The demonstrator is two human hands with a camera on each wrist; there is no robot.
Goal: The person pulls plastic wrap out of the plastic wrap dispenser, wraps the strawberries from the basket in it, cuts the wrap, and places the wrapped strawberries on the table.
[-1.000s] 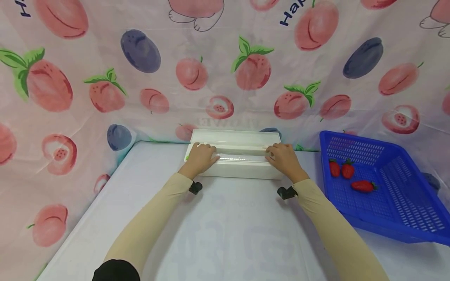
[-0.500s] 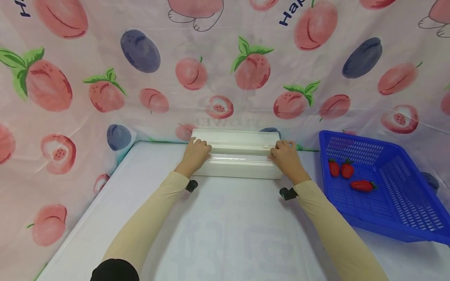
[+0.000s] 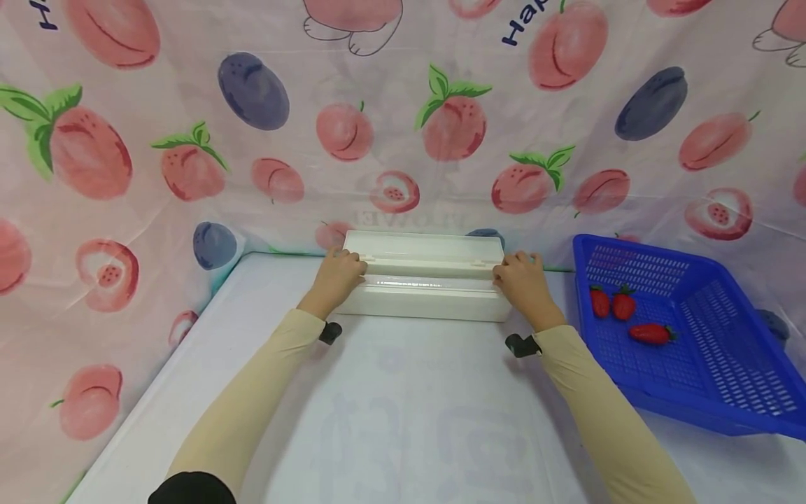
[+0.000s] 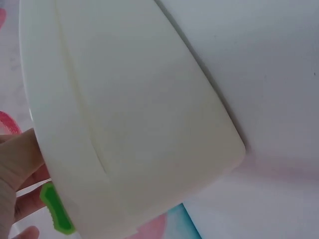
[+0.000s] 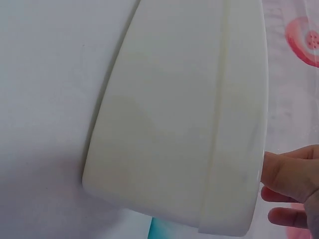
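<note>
The long box (image 3: 428, 306) is creamy white, with a green tab (image 4: 57, 209). The basket (image 3: 699, 371) is blue, the strawberries (image 3: 651, 334) are red with green tops. The sleeves (image 3: 245, 395) are beige; the backdrop (image 3: 390, 84) is pale pink, with pink and dark-blue fruits printed.

Pale pink sheet (image 3: 390, 73) as backdrop, lightly creased, printed with peaches, dark blue fruit, bits of lettering. White-covered table (image 3: 428, 399) pushed up to it, faint markings on the surface. Light's soft, shadows weak.
</note>
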